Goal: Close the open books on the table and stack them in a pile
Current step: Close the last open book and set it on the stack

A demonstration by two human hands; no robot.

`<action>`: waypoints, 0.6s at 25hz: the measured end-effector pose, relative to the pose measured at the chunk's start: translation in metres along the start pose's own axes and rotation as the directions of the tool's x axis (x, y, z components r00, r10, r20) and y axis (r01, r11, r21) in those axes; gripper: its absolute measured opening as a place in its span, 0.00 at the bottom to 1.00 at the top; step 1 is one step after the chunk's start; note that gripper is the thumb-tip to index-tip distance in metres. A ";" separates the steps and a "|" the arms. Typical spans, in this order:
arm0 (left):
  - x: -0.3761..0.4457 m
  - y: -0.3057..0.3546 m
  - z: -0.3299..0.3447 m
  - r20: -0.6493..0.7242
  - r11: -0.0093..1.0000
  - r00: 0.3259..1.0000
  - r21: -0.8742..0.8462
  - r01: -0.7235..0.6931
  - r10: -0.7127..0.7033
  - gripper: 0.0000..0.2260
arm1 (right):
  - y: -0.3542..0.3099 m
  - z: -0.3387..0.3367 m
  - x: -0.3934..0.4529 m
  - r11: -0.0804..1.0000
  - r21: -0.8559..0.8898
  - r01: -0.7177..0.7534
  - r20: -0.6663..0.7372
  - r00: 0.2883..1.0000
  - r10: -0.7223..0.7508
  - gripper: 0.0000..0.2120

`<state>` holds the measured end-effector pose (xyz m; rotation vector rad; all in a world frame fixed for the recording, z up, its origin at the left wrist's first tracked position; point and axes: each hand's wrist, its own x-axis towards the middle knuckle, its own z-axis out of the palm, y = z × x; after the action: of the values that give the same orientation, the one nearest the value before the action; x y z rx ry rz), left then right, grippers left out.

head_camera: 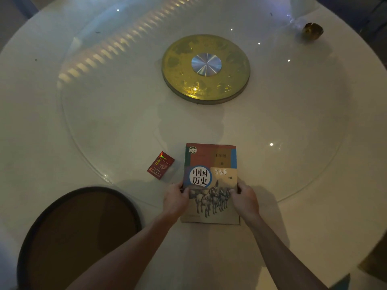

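Observation:
A closed book (210,164) with a red, blue and beige cover, a white circle with dark characters and a picture of horses lies near the front of the round white table (303,216). More book edges show under its left and near sides, so it tops a pile. My left hand (176,197) grips the pile's left edge, thumb on the cover. My right hand (244,197) grips the right edge the same way.
A small red packet (160,165) lies just left of the book. A dark round tray (79,237) sits at the near left. A glass turntable (125,122) with a golden centre disc (206,69) covers the table's middle. A small brass object (312,31) stands far right.

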<state>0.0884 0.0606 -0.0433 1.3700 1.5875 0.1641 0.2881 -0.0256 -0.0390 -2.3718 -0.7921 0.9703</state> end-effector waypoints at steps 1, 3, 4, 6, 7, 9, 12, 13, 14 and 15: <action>0.000 0.000 0.001 0.009 1.000 1.000 -0.020 0.013 -0.013 0.12 | 0.001 0.002 0.001 0.999 -0.037 -0.014 -0.021 1.000 0.013 0.04; 0.000 0.001 0.003 0.011 0.997 0.999 -0.056 0.048 -0.048 0.11 | 0.002 0.004 0.004 0.996 -0.084 -0.030 -0.049 0.998 0.026 0.09; -0.001 0.000 0.004 0.013 0.996 0.998 -0.064 0.061 -0.060 0.09 | 0.002 0.004 0.005 0.996 -0.084 -0.033 -0.052 0.998 0.029 0.10; 0.001 -0.004 0.009 -0.014 0.998 0.998 -0.038 0.057 -0.058 0.14 | 0.000 0.003 0.005 0.997 -0.072 -0.019 -0.049 0.999 0.015 0.13; 0.000 -0.003 0.008 -0.015 0.998 0.998 -0.030 0.055 -0.055 0.15 | 0.000 0.002 0.005 0.998 -0.062 -0.008 -0.042 0.999 0.006 0.14; 0.000 -0.001 0.003 0.027 0.998 0.998 -0.036 0.054 -0.053 0.16 | -0.001 -0.003 0.005 1.000 0.016 -0.007 0.000 1.000 0.007 0.16; -0.004 0.013 -0.010 0.054 0.997 0.997 0.048 -0.062 0.060 0.18 | 0.000 -0.014 -0.011 0.998 0.062 -0.012 -0.064 0.998 0.016 0.12; -0.002 0.023 -0.015 0.005 0.976 0.986 0.144 -0.164 0.165 0.19 | 0.003 -0.014 -0.024 0.999 -0.006 0.043 -0.177 0.983 -0.043 0.10; 0.004 0.034 -0.018 -0.036 0.932 0.955 0.235 -0.278 0.294 0.19 | 0.008 -0.011 -0.044 0.987 -0.087 0.134 -0.261 0.953 -0.152 0.07; 0.013 0.049 -0.020 -0.041 0.870 0.909 0.309 -0.383 0.415 0.20 | 0.011 -0.005 -0.068 0.962 -0.140 0.235 -0.270 0.925 -0.266 0.06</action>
<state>0.1087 0.0972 -0.0089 1.9506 1.4333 0.2601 0.2552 -0.0790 -0.0102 -2.3507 -1.0199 0.4762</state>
